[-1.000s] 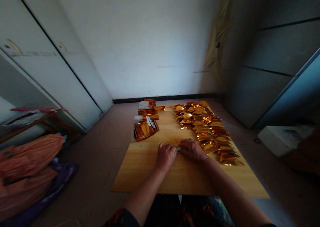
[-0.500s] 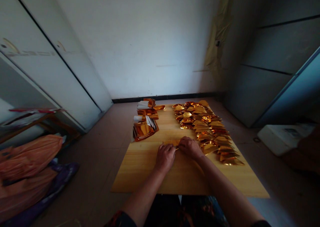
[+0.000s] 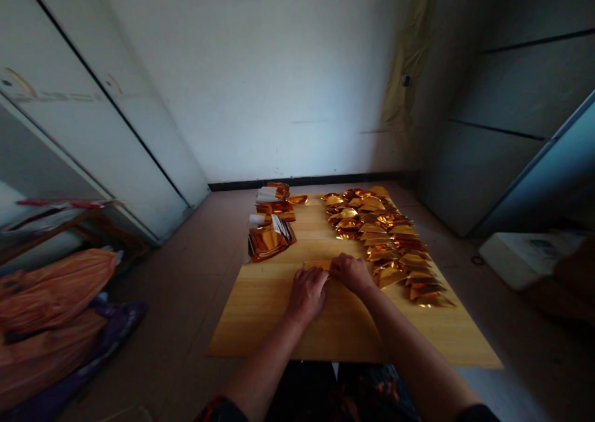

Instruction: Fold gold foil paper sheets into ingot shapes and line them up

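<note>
A piece of gold foil paper (image 3: 318, 264) lies on the wooden board, mostly covered by my fingers. My left hand (image 3: 307, 292) is closed on its near side, fingers bent over the edge. My right hand (image 3: 351, 272) pinches the same paper at its right end, close beside the left fingertips. To the right spread rows of folded gold paper pieces (image 3: 390, 227), several overlapping one another. Stacks of flat gold foil sheets (image 3: 269, 241) with white backs sit at the board's left.
The wooden board (image 3: 260, 323) stands in front of my lap, near a white wall with a dark skirting. Orange bags (image 3: 56, 292) lie at the left, beside a low shelf. A white box (image 3: 515, 258) rests on the floor at the right, near a grey cabinet (image 3: 502, 124).
My right hand has shifted slightly left towards the left fingertips. Both hands stay on the gold paper, and the stacks and folded rows look the same.
</note>
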`<state>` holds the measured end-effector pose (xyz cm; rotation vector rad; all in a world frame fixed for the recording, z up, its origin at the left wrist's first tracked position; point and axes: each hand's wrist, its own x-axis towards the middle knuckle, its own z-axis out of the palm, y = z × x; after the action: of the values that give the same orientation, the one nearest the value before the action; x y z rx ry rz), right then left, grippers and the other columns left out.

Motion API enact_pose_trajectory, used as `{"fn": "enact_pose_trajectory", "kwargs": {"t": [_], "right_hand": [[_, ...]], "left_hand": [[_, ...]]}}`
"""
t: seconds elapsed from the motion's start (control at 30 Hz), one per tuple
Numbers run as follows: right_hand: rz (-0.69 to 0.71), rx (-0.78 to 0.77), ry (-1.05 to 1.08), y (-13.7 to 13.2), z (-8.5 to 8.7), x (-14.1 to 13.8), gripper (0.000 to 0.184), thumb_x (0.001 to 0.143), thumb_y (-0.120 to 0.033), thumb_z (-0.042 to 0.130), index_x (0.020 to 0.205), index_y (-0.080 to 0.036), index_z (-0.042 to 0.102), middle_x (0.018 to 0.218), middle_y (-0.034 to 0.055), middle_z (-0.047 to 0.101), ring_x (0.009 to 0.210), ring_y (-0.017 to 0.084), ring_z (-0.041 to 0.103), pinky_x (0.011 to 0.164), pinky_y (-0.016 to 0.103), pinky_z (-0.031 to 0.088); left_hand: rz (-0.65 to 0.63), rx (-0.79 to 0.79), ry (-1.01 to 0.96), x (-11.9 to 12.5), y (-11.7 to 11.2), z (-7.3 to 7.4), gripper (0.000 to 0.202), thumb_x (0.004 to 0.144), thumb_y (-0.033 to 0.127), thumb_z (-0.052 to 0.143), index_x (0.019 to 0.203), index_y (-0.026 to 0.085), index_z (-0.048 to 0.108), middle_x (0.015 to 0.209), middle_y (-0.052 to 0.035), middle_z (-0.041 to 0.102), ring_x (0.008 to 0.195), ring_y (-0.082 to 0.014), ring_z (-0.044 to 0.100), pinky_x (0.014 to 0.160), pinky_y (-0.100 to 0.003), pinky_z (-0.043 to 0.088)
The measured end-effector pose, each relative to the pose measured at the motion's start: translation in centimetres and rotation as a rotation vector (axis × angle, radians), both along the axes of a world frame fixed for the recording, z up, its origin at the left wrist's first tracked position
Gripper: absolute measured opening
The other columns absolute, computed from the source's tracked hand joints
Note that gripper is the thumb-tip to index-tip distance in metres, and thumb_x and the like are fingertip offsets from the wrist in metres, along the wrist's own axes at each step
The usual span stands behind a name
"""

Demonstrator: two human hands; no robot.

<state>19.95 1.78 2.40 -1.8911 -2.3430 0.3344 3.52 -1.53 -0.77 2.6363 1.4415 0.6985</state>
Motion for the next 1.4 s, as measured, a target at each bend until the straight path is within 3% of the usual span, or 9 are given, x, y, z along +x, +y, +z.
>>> {"fn": "enact_pose_trajectory", "kwargs": {"t": [0.2, 0.67, 1.07, 1.27, 1.4], "right_hand": [[-0.009, -0.007, -0.011, -0.1, 0.4, -0.1, 0.017, 0.086, -0.035, 0.053, 0.091, -0.025, 0.066, 0.095, 0.0025, 0.064, 0.086, 0.016, 0.06, 0.072, 0.026, 0.035], [0.054, 0.085, 0.248, 0.3, -1.6, 1.4, 0.009, 0.079, -0.022, 0.056, 0.079, -0.02, 0.064, 0.084, 0.0003, 0.064, 0.08, 0.013, 0.058, 0.069, 0.022, 0.033], [-0.001, 0.036, 0.216, 0.4, -1.4, 1.2, 0.015, 0.08, -0.019, 0.052, 0.083, -0.021, 0.066, 0.09, 0.0003, 0.066, 0.082, 0.013, 0.059, 0.071, 0.022, 0.034], [-0.039, 0.025, 0.146, 0.0, -0.4, 0.5, 0.011, 0.076, -0.029, 0.061, 0.083, -0.022, 0.066, 0.089, 0.0011, 0.065, 0.081, 0.015, 0.059, 0.069, 0.023, 0.034], [-0.044, 0.005, 0.15, 0.0, -0.1, 0.4, 0.009, 0.076, -0.026, 0.06, 0.083, -0.022, 0.066, 0.09, 0.0008, 0.065, 0.08, 0.014, 0.058, 0.069, 0.023, 0.034]], "left_hand": [[-0.002, 0.001, 0.02, -0.1, 0.0, -0.2, 0.032, 0.077, 0.009, 0.052, 0.104, 0.023, 0.064, 0.119, -0.0079, 0.062, 0.113, -0.0241, 0.052, 0.096, -0.046, 0.038], [0.004, 0.018, -0.01, 0.0, -0.1, -0.3, 0.024, 0.078, 0.011, 0.053, 0.095, 0.023, 0.065, 0.116, -0.0068, 0.062, 0.112, -0.023, 0.052, 0.093, -0.043, 0.041], [0.007, 0.006, 0.023, 0.0, -0.2, -0.2, 0.024, 0.079, 0.012, 0.053, 0.097, 0.023, 0.065, 0.119, -0.0074, 0.061, 0.114, -0.0239, 0.051, 0.094, -0.044, 0.041], [-0.003, 0.011, 0.05, -0.1, -0.2, -0.4, 0.027, 0.078, 0.011, 0.053, 0.1, 0.022, 0.064, 0.121, -0.0091, 0.059, 0.115, -0.0252, 0.051, 0.096, -0.046, 0.04], [-0.021, -0.004, 0.058, -0.3, -0.2, 0.0, 0.028, 0.077, 0.01, 0.053, 0.1, 0.023, 0.064, 0.122, -0.0086, 0.059, 0.116, -0.0249, 0.051, 0.096, -0.046, 0.04]]}}
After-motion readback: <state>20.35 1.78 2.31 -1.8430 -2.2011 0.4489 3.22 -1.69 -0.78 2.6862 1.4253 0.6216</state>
